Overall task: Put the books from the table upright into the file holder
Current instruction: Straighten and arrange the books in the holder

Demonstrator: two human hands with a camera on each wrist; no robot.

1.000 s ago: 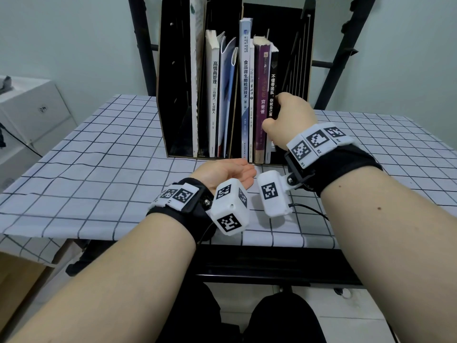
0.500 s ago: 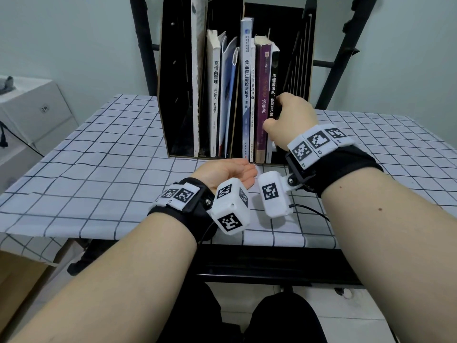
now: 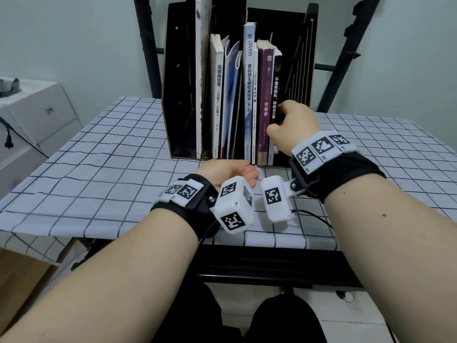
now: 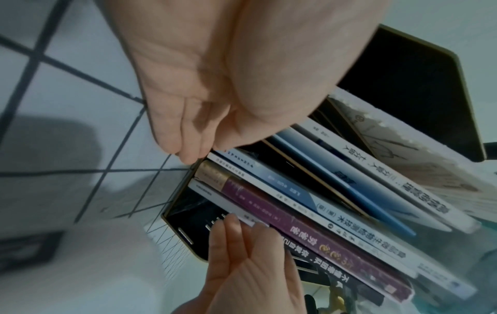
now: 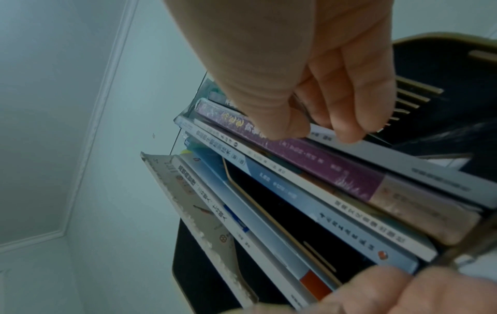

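Note:
A black file holder (image 3: 178, 95) stands at the back of the table with several books upright in it. The rightmost one is a black-spined book (image 3: 276, 90), next to a purple book (image 3: 266, 95). My right hand (image 3: 289, 122) grips the black book low down. In the right wrist view the thumb and fingers (image 5: 347, 125) pinch that book (image 5: 403, 167) from both sides. My left hand (image 3: 235, 169) lies palm up on the table before the holder. Its straight fingers (image 4: 188, 148) touch the holder's front lip. It holds nothing.
A white cloth with a dark grid (image 3: 99, 169) covers the table, with its front edge just under my wrists. A white cabinet (image 3: 37, 115) stands at the left. Black frame bars (image 3: 146, 45) rise behind the holder. The holder's left compartment is mostly dark.
My right hand has sunk very slightly along the black book. The left hand and the books stay where they were.

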